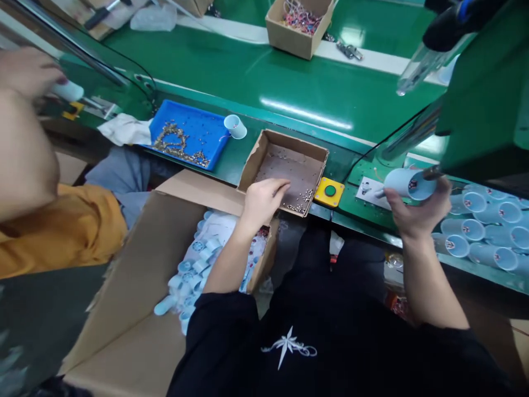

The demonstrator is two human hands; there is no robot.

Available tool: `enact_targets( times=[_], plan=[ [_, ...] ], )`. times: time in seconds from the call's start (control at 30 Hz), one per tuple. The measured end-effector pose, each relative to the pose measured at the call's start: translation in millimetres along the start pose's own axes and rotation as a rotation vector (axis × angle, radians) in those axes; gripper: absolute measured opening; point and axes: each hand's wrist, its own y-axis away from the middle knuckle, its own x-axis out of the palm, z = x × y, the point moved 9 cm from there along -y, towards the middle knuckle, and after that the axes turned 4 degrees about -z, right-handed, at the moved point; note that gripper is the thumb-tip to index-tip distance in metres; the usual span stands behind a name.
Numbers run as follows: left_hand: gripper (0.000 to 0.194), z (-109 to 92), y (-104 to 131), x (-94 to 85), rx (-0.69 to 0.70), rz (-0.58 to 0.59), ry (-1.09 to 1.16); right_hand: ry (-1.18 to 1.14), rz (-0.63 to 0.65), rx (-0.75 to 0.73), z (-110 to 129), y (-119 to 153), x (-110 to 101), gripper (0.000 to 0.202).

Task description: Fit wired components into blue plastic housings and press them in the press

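Holding light-blue cup (403, 183) in right hand (421, 214).

Overhead light leaves white streaks across the glossy green bench (231, 71), while the foreground around the black shirt (330, 342) falls into shadow. Wide-angle distortion stretches the edges; fine detail is soft, and the hand at far left (31, 71) blurs.

A parts box (285, 165) lies between tray (206, 127) and button (329, 191).
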Motion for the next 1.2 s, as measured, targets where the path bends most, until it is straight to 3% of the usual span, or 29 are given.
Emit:
enact_targets(
  times=[0.2, 0.3, 0.43, 0.53, 0.6, 0.73, 0.9, 1.03, 1.13, 1.2],
  plan=[
    [0.024, -5.0, 15.4, -2.0, 0.141, -0.058, -0.052, 0.2, -0.107, -0.061, 22.1, 3.3, -12.1, 0.084],
    [0.02, -12.3, 15.3, -2.2, 0.225, -0.099, -0.036, 0.294, -0.091, -0.103, 35.7, 3.1, -8.5, 0.082],
    [0.021, -50.5, 15.6, 13.8, 0.291, -0.073, -0.002, 0.285, -0.072, -0.115, 49.4, 7.0, -1.2, 0.073],
    [0.026, -87.4, 15.9, 41.1, 0.338, 0.002, 0.001, 0.234, -0.09, -0.018, 50.1, 11.4, -1.1, 0.07],
    [0.029, -101.7, 13.6, 58.3, 0.353, 0.029, -0.036, 0.243, -0.074, 0.032, 50.1, 12.9, -0.6, 0.07],
    [0.033, -101.1, 6.3, 75.4, 0.301, 0.024, -0.135, 0.323, 0.02, 0.026, 55.1, 11.0, 4.7, 0.074],
    [0.034, -99.4, 8.4, 79.5, 0.277, 0.045, -0.177, 0.316, 0.141, 0.091, 51.1, 13.1, 6.1, 0.071],
    [0.033, -104.1, 11.9, 78.0, 0.291, 0.04, -0.211, 0.3, 0.15, -0.018, 41.3, 43.9, -20.9, 0.064],
    [0.034, -108.6, 8.3, 80.6, 0.307, 0.07, -0.259, 0.303, -0.032, -0.019, 9.1, 75.8, -58.0, 0.045],
    [0.036, -112.8, 3.7, 83.9, 0.311, 0.102, -0.3, 0.318, -0.128, 0.006, -14.8, 92.5, -71.8, 0.03]
  ],
)
